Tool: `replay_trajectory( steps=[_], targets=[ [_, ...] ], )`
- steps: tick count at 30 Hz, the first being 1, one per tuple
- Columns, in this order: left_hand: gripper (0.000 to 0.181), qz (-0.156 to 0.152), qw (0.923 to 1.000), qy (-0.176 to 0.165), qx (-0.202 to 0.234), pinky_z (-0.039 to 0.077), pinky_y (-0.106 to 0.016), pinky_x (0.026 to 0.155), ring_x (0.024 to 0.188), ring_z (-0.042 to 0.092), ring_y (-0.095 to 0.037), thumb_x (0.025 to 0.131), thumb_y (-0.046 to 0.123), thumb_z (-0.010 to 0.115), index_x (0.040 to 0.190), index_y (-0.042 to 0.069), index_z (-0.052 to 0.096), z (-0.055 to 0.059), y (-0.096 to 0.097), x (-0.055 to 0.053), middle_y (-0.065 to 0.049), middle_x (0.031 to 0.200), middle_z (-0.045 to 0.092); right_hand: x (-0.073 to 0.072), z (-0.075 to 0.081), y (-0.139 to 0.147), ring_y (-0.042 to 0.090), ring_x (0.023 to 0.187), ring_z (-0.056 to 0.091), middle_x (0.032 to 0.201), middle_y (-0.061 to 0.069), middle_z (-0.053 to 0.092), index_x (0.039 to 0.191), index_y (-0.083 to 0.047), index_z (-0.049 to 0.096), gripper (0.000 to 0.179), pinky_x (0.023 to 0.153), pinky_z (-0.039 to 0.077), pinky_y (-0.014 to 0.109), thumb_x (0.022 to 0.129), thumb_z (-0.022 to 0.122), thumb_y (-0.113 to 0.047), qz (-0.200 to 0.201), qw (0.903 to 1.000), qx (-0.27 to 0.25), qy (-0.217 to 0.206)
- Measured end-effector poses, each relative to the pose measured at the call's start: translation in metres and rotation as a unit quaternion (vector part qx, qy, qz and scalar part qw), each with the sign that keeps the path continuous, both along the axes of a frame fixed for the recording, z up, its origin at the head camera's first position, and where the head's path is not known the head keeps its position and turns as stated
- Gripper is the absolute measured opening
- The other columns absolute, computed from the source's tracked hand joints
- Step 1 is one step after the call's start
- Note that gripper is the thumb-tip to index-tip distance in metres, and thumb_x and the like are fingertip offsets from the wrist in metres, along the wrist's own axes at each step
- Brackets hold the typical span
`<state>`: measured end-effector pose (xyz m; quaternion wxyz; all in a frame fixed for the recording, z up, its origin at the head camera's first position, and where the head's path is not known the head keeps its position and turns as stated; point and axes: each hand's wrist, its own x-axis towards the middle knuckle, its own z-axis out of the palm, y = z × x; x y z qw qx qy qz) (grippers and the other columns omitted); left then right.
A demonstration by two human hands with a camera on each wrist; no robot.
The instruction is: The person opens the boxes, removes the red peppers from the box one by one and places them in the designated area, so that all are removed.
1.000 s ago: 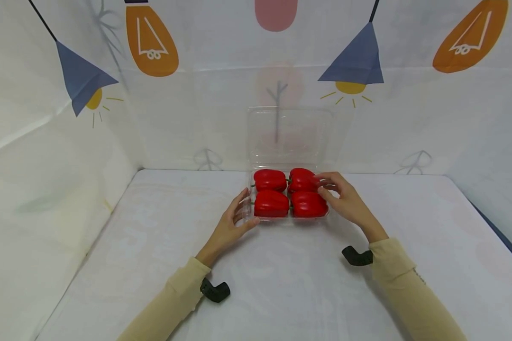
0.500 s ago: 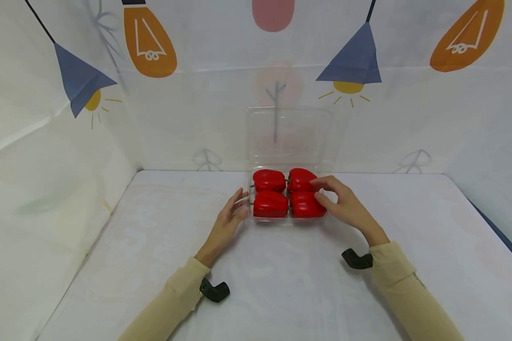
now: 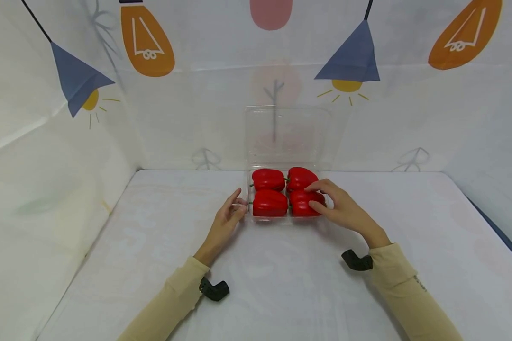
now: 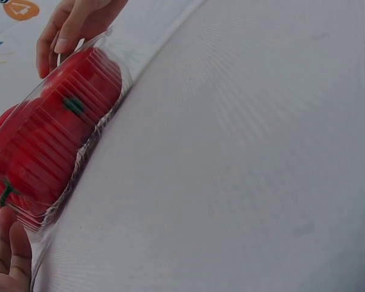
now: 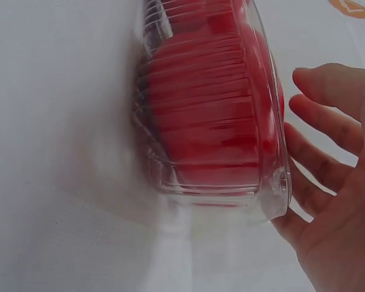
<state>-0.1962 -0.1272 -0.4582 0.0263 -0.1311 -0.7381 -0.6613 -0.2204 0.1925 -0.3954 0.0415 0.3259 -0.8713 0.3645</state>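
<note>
Several red bell peppers lie in two rows in a clear plastic clamshell container (image 3: 281, 220), its transparent lid (image 3: 298, 125) standing up at the back. My right hand (image 3: 343, 210) is over the near right pepper (image 3: 303, 203), thumb and forefinger apart. In the right wrist view the right hand (image 5: 334, 164) has loosely bent fingers along the container's rim, with the thumb off the pepper. At the container's left side is my left hand (image 3: 224, 225); in the left wrist view its fingertips (image 4: 19, 243) are by a green stem (image 4: 7, 193) behind the plastic wall. Whether they touch it I cannot tell.
A white cloth covers the table (image 3: 281, 284). Behind it hangs a white curtain (image 3: 196, 109) printed with lamps and bulbs, close to the raised lid. A black wrist mount sits at each cuff.
My right hand has moved left and nearer, from the right-hand peppers' edge over the near right one. The left hand's thumb has drawn back from the container's front corner. The peppers stay in place.
</note>
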Motion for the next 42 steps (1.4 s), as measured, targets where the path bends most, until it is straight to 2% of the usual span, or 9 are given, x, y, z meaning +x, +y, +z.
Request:
replay_trajectory(
  steps=[3,9,12,20,24,29,34,42],
  targets=[
    [0.056,-0.001,1.0,-0.003,0.006,0.046,-0.011,0.076,0.088,0.055,-0.006,0.095,0.006,0.053,0.146,0.0,0.03,0.0004,-0.0003,-0.0001,-0.024,0.119,0.051,0.0009,-0.0014,-0.0004,0.017,0.111,0.05,0.119,0.002,0.054,0.124,-0.014,0.054,0.038,0.092,0.049,0.041,0.088,0.067,-0.018,0.002,0.9999,0.011,-0.001],
    [0.057,-0.005,0.9998,-0.015,0.012,0.046,-0.013,0.074,0.084,0.054,-0.014,0.095,0.007,0.054,0.146,0.001,0.03,0.0023,-0.0007,0.0002,-0.024,0.119,0.052,0.002,-0.0031,0.0005,0.02,0.117,0.047,0.123,0.003,0.051,0.128,-0.016,0.053,0.044,0.095,0.048,0.048,0.086,0.069,-0.019,0.004,0.9998,0.014,-0.014],
    [0.056,-0.006,0.9998,-0.018,0.008,0.046,-0.013,0.073,0.082,0.053,-0.013,0.095,0.009,0.054,0.146,0.002,0.031,0.0035,-0.001,0.0004,-0.022,0.117,0.052,0.0031,-0.0015,0.0002,0.022,0.122,0.044,0.129,0.003,0.048,0.13,-0.017,0.052,0.047,0.096,0.048,0.05,0.086,0.069,-0.022,0.003,0.9995,0.015,-0.029],
    [0.055,-0.013,0.9998,0.002,0.016,0.044,-0.015,0.068,0.075,0.051,-0.009,0.094,0.007,0.054,0.145,0.001,0.032,0.0048,0.0002,0.002,-0.022,0.112,0.052,0.0067,0.0015,-0.0002,0.026,0.132,0.036,0.141,0.003,0.039,0.135,-0.025,0.047,0.057,0.095,0.048,0.054,0.084,0.071,-0.033,-0.009,0.9956,0.027,-0.089],
    [0.056,-0.014,0.9995,0.008,0.027,0.043,-0.017,0.066,0.074,0.05,-0.008,0.094,0.003,0.054,0.145,-0.001,0.032,0.0033,0.0015,0.0019,-0.021,0.109,0.051,0.0068,0.0004,-0.0001,0.027,0.134,0.033,0.143,0.002,0.037,0.136,-0.026,0.046,0.058,0.095,0.047,0.054,0.084,0.07,-0.034,-0.012,0.9947,0.028,-0.098],
    [0.056,-0.018,0.9996,0.013,0.017,0.044,-0.018,0.065,0.073,0.05,-0.009,0.093,0.002,0.053,0.145,-0.001,0.031,0.0028,0.0014,0.0024,-0.021,0.109,0.051,0.0071,-0.0002,0.0,0.03,0.135,0.032,0.145,0.005,0.037,0.137,-0.025,0.045,0.058,0.095,0.048,0.054,0.084,0.07,-0.034,-0.009,0.9958,0.036,-0.084],
    [0.058,-0.019,0.9998,0.005,-0.001,0.047,-0.016,0.069,0.075,0.052,-0.012,0.094,0.005,0.054,0.146,0.003,0.03,0.0036,0.0005,0.0033,-0.02,0.112,0.051,0.0074,-0.001,0.0003,0.026,0.135,0.034,0.143,0.002,0.04,0.136,-0.024,0.047,0.056,0.098,0.046,0.052,0.085,0.069,-0.031,-0.001,0.9975,0.041,-0.058],
    [0.061,-0.033,0.9994,0.009,0.009,0.043,-0.013,0.07,0.074,0.053,-0.008,0.093,0.005,0.056,0.147,0.004,0.028,0.0027,-0.0009,0.0026,-0.022,0.113,0.049,0.0047,-0.0059,0.0026,0.02,0.13,0.041,0.136,-0.001,0.048,0.133,-0.021,0.05,0.054,0.103,0.043,0.047,0.084,0.071,-0.027,0.013,0.9986,0.05,0.016]
  ],
)
